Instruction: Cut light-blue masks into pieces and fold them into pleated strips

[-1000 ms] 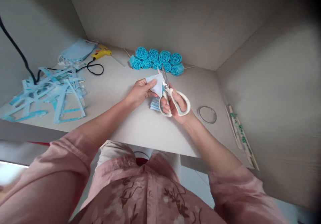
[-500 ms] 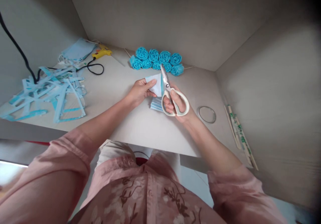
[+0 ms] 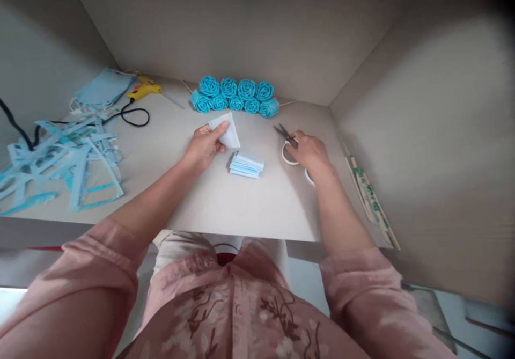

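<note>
My left hand (image 3: 204,145) is closed, thumb on top, pinching a small white-and-blue piece of face mask fabric (image 3: 229,132) above the table. My right hand (image 3: 311,151) has its fingers on the scissors (image 3: 286,154), which lie low over the table to the right with cream handle loops and the slightly parted blades pointing up-left. Part of the handles is hidden by the hand and wrist. Between my hands, a small stack of cut blue-and-white mask pieces (image 3: 246,166) rests on the table.
Several blue fabric roses (image 3: 235,96) line the back. At left are a yellow glue gun (image 3: 145,88) with black cord, face masks (image 3: 103,88) and a heap of cut blue strips (image 3: 80,160). Chopsticks in printed wrappers (image 3: 370,198) lie along the right wall.
My right hand has carried the scissors right and down to the table, away from the fabric piece. My left hand still holds the piece, now tilted. The view has shifted slightly.
</note>
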The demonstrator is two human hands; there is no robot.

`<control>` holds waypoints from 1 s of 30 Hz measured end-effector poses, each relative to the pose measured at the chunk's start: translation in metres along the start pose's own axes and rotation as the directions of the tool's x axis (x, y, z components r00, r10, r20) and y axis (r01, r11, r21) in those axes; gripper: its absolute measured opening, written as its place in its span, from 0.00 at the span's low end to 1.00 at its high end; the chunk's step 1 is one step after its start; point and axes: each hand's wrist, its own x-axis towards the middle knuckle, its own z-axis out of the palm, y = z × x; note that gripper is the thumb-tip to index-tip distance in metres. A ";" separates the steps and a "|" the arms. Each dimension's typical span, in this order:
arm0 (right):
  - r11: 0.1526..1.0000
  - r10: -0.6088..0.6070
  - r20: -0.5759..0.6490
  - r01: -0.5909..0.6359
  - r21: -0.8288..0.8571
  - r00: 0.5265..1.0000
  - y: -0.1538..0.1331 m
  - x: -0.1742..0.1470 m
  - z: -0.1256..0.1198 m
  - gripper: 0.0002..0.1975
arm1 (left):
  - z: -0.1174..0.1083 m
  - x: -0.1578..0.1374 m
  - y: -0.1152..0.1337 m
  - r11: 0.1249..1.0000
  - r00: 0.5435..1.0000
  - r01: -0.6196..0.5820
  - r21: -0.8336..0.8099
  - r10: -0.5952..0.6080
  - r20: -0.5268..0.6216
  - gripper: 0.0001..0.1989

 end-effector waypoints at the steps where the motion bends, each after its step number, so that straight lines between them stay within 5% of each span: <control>1: 0.999 0.005 0.035 -0.003 -0.047 0.999 0.000 -0.001 0.001 0.19 | 0.000 0.000 0.000 1.000 1.000 -0.013 0.003 0.013 0.000 0.17; 5: 0.995 0.023 -0.009 -0.023 -0.094 1.000 -0.007 -0.008 -0.007 0.16 | 0.001 -0.002 0.001 0.999 1.000 -0.022 0.045 0.023 -0.014 0.17; 8: 0.966 -0.074 -0.176 0.114 0.233 0.982 -0.021 -0.015 -0.012 0.21 | 0.005 -0.006 0.001 0.996 1.000 -0.015 0.090 0.016 -0.006 0.17; 11: 0.630 -0.184 -0.083 0.183 0.755 0.979 -0.046 -0.026 -0.009 0.27 | 0.010 -0.011 -0.001 0.989 0.999 -0.032 0.141 0.028 0.029 0.18; 13: 0.434 -0.312 0.034 0.111 0.894 0.950 -0.063 -0.035 -0.004 0.29 | 0.013 -0.015 -0.003 0.981 0.998 -0.050 0.187 0.040 0.054 0.18; 16: 0.266 -0.442 0.099 0.025 0.964 0.892 -0.081 -0.045 0.006 0.29 | 0.019 -0.021 -0.005 0.962 0.995 -0.078 0.263 0.060 0.078 0.18; 22: 0.274 -0.187 0.021 0.032 0.961 0.982 -0.083 -0.046 0.015 0.17 | 0.023 -0.027 -0.007 0.931 0.985 -0.119 0.345 0.066 0.160 0.21; 30: 0.221 -0.105 -0.040 0.063 0.973 0.994 -0.079 -0.041 0.015 0.15 | 0.017 -0.022 -0.005 0.942 0.978 -0.095 0.321 0.028 0.207 0.19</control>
